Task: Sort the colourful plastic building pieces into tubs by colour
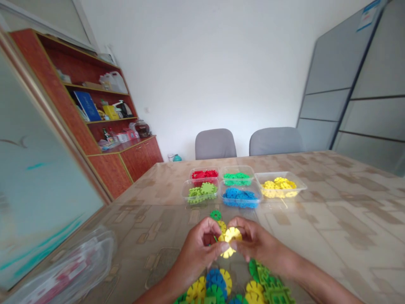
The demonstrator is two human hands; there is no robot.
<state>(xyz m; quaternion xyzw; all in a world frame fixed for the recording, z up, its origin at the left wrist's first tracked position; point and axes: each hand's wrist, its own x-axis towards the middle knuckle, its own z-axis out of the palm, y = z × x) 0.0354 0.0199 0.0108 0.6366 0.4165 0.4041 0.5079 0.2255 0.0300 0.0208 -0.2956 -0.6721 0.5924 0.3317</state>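
Between my two hands, just above the table, are joined yellow notched plastic discs (233,234). My left hand (202,242) pinches them from the left, thumb in front. My right hand (253,238) grips the right side with thumb and fingertips. A green notched disc (215,215) lies just beyond my hands, with another yellow disc close to it, partly behind my fingers. Below my hands, at the near edge, lie joined yellow, blue and green discs (216,282). To their right is a cluster of green interlocking pieces (274,287), partly hidden by my right forearm.
Clear tubs stand across the middle of the patterned table (316,223): red pieces (205,174), light green pieces (202,192), green pieces (237,178), blue pieces (240,197) and yellow pieces (278,187). A plastic bag (72,270) lies at left. Two grey chairs (215,143) stand behind.
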